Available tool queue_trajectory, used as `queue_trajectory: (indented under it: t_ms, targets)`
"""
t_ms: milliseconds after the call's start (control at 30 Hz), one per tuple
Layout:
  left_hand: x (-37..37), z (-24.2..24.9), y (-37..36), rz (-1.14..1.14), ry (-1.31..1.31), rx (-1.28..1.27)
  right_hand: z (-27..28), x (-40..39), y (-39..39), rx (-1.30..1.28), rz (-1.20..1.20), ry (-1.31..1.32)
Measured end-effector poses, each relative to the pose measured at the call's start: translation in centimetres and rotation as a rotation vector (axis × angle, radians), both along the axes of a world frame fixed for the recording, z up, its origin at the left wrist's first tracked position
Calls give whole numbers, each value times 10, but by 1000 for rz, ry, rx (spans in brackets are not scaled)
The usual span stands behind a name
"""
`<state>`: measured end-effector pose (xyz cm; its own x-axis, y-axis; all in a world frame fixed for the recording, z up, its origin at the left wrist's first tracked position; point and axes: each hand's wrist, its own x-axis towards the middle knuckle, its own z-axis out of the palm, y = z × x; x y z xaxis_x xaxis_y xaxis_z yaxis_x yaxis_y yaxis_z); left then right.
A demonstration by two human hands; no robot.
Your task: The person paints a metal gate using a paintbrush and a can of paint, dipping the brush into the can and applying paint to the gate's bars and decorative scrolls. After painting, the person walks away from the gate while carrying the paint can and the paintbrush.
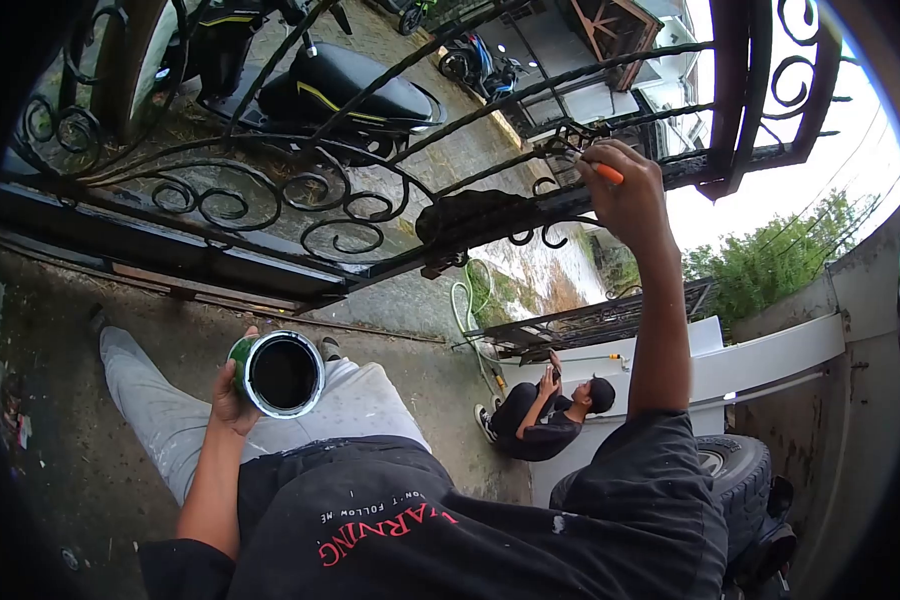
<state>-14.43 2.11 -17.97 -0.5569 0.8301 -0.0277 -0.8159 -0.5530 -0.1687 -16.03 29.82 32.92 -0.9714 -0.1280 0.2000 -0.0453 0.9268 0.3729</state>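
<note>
My left hand (232, 400) is wrapped round the side of an open green paint can (238, 352). Dark, black-looking paint (282, 376) lies inside its white rim, and the can is held in front of my lap. Raised high on the right, my right hand (627, 190) grips a paintbrush (608, 173) by its orange handle. The brush's far end overlaps the twisted bars and scrollwork of a black wrought-iron gate (560, 205), and my fingers partly hide it.
Behind the gate stand a black scooter (355, 95) and a blue motorcycle (482, 65). A person (550, 415) in dark clothes squats to the right, near a green hose (462, 300). A large tyre (735, 475) is close by my right side.
</note>
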Motion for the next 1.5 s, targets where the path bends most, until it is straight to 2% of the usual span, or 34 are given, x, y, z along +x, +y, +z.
queue_trajectory:
  t_ms: [100, 200, 333, 367, 467, 600, 633, 767, 933, 1033, 1167, 1333, 1500]
  targets:
    - [-1, 1, -1, -5, 6, -3, -26, 2, 12, 18, 164, 121]
    - [-3, 1, -5, 5, 11, -10, -42, 10, 17, -46, 63, 77]
    - [-1, -2, -5, 20, 4, 16, -41, 6, 2, -70, 97, 283]
    - [-1, -1, -5, 18, -1, 26, -41, 2, 9, -31, 150, 284]
    - [-1, -3, -5, 25, -2, 59, -46, 5, 18, -62, 49, 141]
    - [-1, -6, -5, 27, -11, 52, -46, 7, 11, -78, 138, 207]
    - [-1, -4, -6, 19, -13, 50, -43, 10, 18, -31, 44, 111]
    - [-2, -1, -8, 16, 6, 38, -28, 18, 8, 71, 22, 183]
    - [-2, -6, -6, 6, 34, 77, -49, 28, -1, 91, 114, 196]
    - [0, -6, -4, -5, 41, 83, -67, 25, 15, 181, 141, 277]
    - [1, -8, -5, -7, 53, 34, -71, 20, -3, 185, 215, 493]
    - [2, -13, -5, -25, 88, 5, -87, 9, 13, 118, 142, 468]
    - [0, -9, -7, 15, 143, -27, -79, 30, -9, 14, 113, 758]
